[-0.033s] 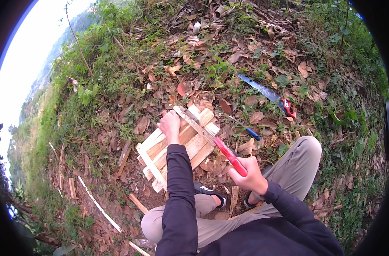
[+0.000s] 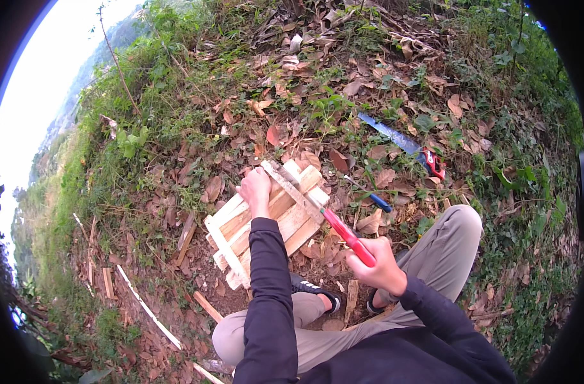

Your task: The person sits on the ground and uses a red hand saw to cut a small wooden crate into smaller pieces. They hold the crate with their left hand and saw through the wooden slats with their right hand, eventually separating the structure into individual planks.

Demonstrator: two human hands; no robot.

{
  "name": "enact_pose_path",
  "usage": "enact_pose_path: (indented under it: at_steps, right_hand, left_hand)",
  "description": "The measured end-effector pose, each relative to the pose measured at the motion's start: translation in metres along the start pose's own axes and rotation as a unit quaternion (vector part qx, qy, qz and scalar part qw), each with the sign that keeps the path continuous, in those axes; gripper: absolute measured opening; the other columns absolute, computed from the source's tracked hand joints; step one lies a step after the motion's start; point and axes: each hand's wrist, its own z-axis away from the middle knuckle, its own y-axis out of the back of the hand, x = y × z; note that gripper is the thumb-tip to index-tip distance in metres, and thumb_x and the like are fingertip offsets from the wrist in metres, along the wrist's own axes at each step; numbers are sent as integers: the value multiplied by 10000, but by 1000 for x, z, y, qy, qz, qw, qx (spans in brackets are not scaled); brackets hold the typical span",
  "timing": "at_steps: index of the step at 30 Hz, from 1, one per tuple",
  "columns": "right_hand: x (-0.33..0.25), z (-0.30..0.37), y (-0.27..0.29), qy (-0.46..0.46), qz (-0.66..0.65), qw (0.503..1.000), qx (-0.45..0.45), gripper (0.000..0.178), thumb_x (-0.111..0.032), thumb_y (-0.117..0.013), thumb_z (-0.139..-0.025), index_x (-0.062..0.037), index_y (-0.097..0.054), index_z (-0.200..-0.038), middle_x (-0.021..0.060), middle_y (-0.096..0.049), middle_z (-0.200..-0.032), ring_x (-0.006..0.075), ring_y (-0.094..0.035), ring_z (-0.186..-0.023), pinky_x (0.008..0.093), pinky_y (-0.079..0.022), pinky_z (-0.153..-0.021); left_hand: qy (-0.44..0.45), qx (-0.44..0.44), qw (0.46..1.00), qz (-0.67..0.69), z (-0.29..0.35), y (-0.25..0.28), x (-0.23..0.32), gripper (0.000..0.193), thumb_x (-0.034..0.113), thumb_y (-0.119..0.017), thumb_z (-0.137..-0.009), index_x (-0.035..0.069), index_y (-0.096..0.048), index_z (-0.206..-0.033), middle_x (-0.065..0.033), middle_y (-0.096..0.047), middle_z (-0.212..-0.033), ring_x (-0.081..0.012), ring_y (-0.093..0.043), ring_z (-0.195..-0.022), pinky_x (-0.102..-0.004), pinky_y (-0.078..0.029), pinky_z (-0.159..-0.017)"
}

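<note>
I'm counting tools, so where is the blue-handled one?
In the head view, the blue-handled tool lies just right of the wooden slats, lower in the picture than the loose saw.

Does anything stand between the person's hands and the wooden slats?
Nothing visible blocks the left hand, which is at the wooden slats. Between the right hand and them is only the red-handled tool it grips.

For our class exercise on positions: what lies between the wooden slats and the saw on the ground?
In the head view, a blue-handled tool lies between the wooden slats and the saw on the ground, with dry leaves around it.
</note>
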Motion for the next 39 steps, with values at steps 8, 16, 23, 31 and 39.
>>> enact_pose_path:
  at_steps: [8,16,23,31,39]
  right_hand:
    - [-24,22,14,-12,-8,1000,-21,187,-85,-653,-806,-16,-551,-666,72,-434,-473,159,-460,-389,341,-384,-438]
    - [-6,96,42,-36,-24,999,-24,221,-56,-673,-803,-24,-553,-620,37,-434,-463,124,-441,-380,315,-371,-430]
    - [0,109,55,-52,-18,998,-36,271,-96,-713,-835,-29,-556,-625,40,-460,-480,121,-425,-386,297,-350,-427]
    - [4,112,55,-38,8,998,-44,241,-102,-722,-835,-28,-577,-657,25,-468,-492,110,-441,-406,286,-348,-435]
    - [-39,108,71,93,-58,993,33,145,-9,-648,-717,-21,-541,-621,36,-541,-532,183,-535,-447,312,-461,-506]
  left_hand:
    - [5,2,1000,-19,2,3,-4,536,389,-345,-1022,40,-748,-1073,-204,-727,-1107,-343,-671,-1104,-513,-392,-1045]
    - [52,-12,999,12,-15,7,-27,548,391,-316,-1022,52,-739,-1103,-201,-720,-1136,-337,-664,-1124,-508,-386,-1044]
    - [28,-6,999,20,-8,2,-27,539,382,-319,-1019,64,-751,-1079,-202,-725,-1113,-354,-665,-1115,-515,-387,-1047]
    - [25,11,999,19,-6,2,-23,529,377,-338,-1018,55,-755,-1067,-209,-729,-1087,-353,-674,-1085,-510,-397,-1035]
    - [-17,18,1000,-5,9,2,-3,510,373,-366,-1014,63,-771,-1015,-190,-741,-1042,-320,-672,-1092,-503,-394,-1028]
